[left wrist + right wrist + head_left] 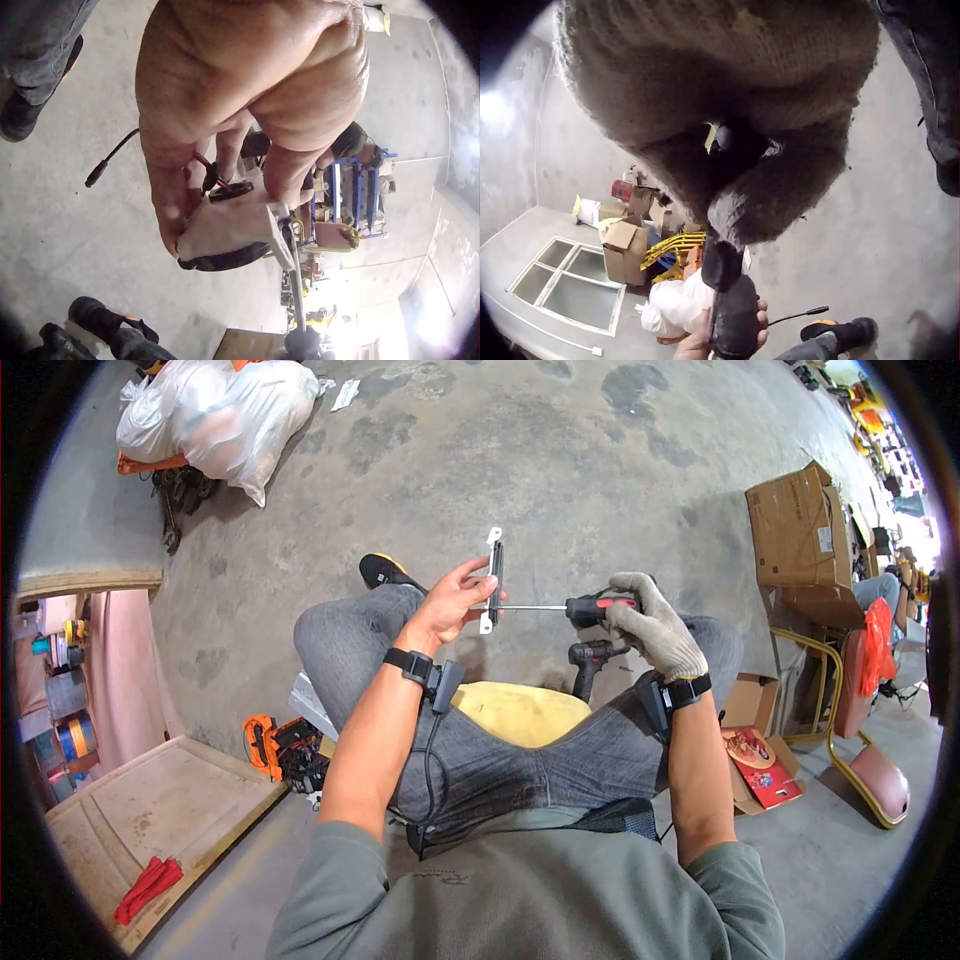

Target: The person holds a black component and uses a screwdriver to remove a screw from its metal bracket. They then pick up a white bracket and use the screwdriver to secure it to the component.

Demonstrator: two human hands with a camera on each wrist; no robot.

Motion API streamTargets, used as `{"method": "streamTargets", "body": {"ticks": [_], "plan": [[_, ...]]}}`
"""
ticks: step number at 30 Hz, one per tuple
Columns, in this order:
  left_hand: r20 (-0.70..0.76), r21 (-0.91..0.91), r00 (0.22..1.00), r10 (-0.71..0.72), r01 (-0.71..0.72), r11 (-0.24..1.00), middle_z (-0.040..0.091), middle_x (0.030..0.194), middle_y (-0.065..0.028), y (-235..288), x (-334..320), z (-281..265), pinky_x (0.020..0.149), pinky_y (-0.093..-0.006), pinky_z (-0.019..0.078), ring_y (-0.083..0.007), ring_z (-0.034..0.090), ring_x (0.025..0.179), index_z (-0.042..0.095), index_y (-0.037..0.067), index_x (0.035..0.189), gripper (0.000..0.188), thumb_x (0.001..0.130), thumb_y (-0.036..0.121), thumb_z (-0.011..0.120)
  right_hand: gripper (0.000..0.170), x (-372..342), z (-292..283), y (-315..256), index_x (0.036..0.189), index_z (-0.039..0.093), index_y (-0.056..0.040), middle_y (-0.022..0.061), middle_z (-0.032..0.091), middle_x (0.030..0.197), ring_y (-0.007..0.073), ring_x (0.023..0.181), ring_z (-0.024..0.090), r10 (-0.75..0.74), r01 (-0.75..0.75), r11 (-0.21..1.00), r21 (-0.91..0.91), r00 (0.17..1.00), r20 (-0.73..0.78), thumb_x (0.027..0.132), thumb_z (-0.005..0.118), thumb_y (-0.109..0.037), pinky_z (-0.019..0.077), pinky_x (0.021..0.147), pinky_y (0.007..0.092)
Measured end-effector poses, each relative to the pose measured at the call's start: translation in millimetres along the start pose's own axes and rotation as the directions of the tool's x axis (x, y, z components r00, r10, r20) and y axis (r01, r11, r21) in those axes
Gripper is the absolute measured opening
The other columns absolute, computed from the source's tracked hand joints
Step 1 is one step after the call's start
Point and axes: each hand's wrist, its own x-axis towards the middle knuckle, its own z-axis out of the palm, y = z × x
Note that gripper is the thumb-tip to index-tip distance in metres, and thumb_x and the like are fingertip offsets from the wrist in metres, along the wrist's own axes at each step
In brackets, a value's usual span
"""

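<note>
Shirt (500, 900), screwdriver (582, 611) in right fingers (632, 582), white bracket (229, 229) between left fingers (468, 571)

2 hands (455, 605) (652, 628) grip, forearms (375, 730) (699, 760) apart.

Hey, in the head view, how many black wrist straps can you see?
2: the left strap, on the wrist of the bare left hand, and the right strap, on the wrist of the gloved right hand gripping a screwdriver. Others may be hidden.

The screwdriver (578, 611) had a smooth metal shaft (538, 608) and plastic handle (588, 612); the white bracket (486, 624) looked smooth, the knitted glove (655, 628) rough, the concrete floor (480, 470) matt.
</note>
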Motion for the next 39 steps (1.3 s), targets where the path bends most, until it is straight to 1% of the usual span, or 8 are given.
{"method": "streamTargets", "body": {"ticks": [11, 14, 16, 18, 20, 26, 33, 39], "plan": [[0.021, 0.009, 1.0, -0.002, 0.002, 1.0, 0.065, 0.112, -0.0081, 2, -1, 1, 0.085, -0.0399, 0.0601, -0.0195, 0.068, 0.101, 0.035, 0.004, 0.15, 0.066, 0.095, 0.021, 0.069, 0.045, 3, 2, 0, 0.128, 0.052, 0.0031, 0.0115, 0.063, 0.099, 0.0157, 0.075, 0.065, 0.014, -0.016, 0.999, 0.047, 0.999, 0.037, 0.094, 0.063, -0.023, 0.0539, 0.064, 0.0269], [0.025, 0.025, 1.0, -0.017, 0.016, 1.0, 0.066, 0.111, -0.0105, 9, -5, 6, 0.085, -0.0408, 0.0604, -0.0203, 0.068, 0.1, 0.037, 0.004, 0.149, 0.062, 0.097, 0.02, 0.066, 0.035, 5, 0, 1, 0.12, 0.059, -0.0002, 0.0079, 0.063, 0.091, 0.0133, 0.066, 0.062, 0.147, -0.14, 0.978, 0.155, 0.989, -0.034, 0.095, 0.06, -0.025, 0.0502, 0.058, 0.0234], [0.004, -0.049, 1.0, -0.013, 0.013, 0.999, 0.067, 0.11, -0.0123, 6, -3, 6, 0.085, -0.0417, 0.0606, -0.0216, 0.068, 0.1, 0.038, 0.003, 0.147, 0.057, 0.098, 0.018, 0.063, 0.03, 9, -11, 17, 0.111, 0.064, -0.0035, 0.005, 0.063, 0.085, 0.0099, 0.058, 0.056, -0.01, 0.025, 0.988, 0.153, 0.995, -0.099, 0.099, 0.057, -0.029, 0.0447, 0.051, 0.021], [-0.021, -0.196, 0.999, 0.036, -0.04, 0.98, 0.066, 0.113, -0.0181, 3, 4, 1, 0.086, -0.0463, 0.0598, -0.0283, 0.068, 0.102, 0.047, 0.0, 0.138, 0.042, 0.101, 0.019, 0.053, 0.03, 9, -9, 14, 0.11, 0.063, -0.0004, 0.0041, 0.062, 0.081, 0.0066, 0.055, 0.054, 0.113, -0.014, 0.823, 0.568, 0.984, -0.14, 0.102, 0.055, -0.028, 0.0415, 0.044, 0.0184], [0.09, -0.469, 0.992, 0.083, -0.031, 0.883, 0.065, 0.118, -0.0204, -3, 13, -12, 0.089, -0.0498, 0.0585, -0.0332, 0.067, 0.105, 0.051, -0.002, 0.133, 0.042, 0.103, 0.027, 0.047, 0.032, 14, -17, 25, 0.113, 0.061, 0.0016, 0.0052, 0.063, 0.082, 0.0077, 0.057, 0.056, 0.082, 0.022, 0.701, 0.713, 0.99, -0.111, 0.102, 0.056, -0.028, 0.0444, 0.044, 0.0179], [0.138, -0.544, 0.979, 0.152, -0.054, 0.837, 0.062, 0.123, -0.021, 14, 3, -4, 0.09, -0.0496, 0.0585, -0.0358, 0.065, 0.11, 0.05, -0.002, 0.133, 0.047, 0.104, 0.035, 0.045, 0.038, 17, -25, 29, 0.121, 0.057, 0.0025, 0.0086, 0.067, 0.089, 0.0103, 0.058, 0.058, 0.026, -0.03, 0.547, 0.836, 0.999, 0.019, 0.101, 0.058, -0.03, 0.0475, 0.043, 0.019], [0.058, -0.362, 0.942, 0.33, -0.288, 0.886, 0.061, 0.121, -0.0172, 35, -16, -4, 0.086, -0.0428, 0.0599, -0.0313, 0.066, 0.108, 0.047, -0.003, 0.134, 0.044, 0.097, 0.016, 0.062, 0.029, 17, -19, 23, 0.113, 0.06, -0.0019, 0.0069, 0.065, 0.085, 0.0084, 0.056, 0.055, 0.116, -0.038, 0.579, 0.814, 0.993, -0.036, 0.1, 0.06, -0.028, 0.0447, 0.041, 0.0176], [-0.062, -0.259, 0.745, 0.664, -0.655, 0.71, 0.064, 0.116, -0.0191, 123, -143, -45, 0.085, -0.043, 0.0598, -0.0339, 0.068, 0.104, 0.052, -0.003, 0.129, 0.037, 0.097, 0.013, 0.059, 0.038, 30, -23, 39, 0.124, 0.055, 0.0028, 0.0052, 0.063, 0.087, 0.0063, 0.058, 0.054, 0.061, -0.065, 0.699, 0.712, 0.998, 0.031, 0.102, 0.058, -0.028, 0.0455, 0.045, 0.0169]]}}
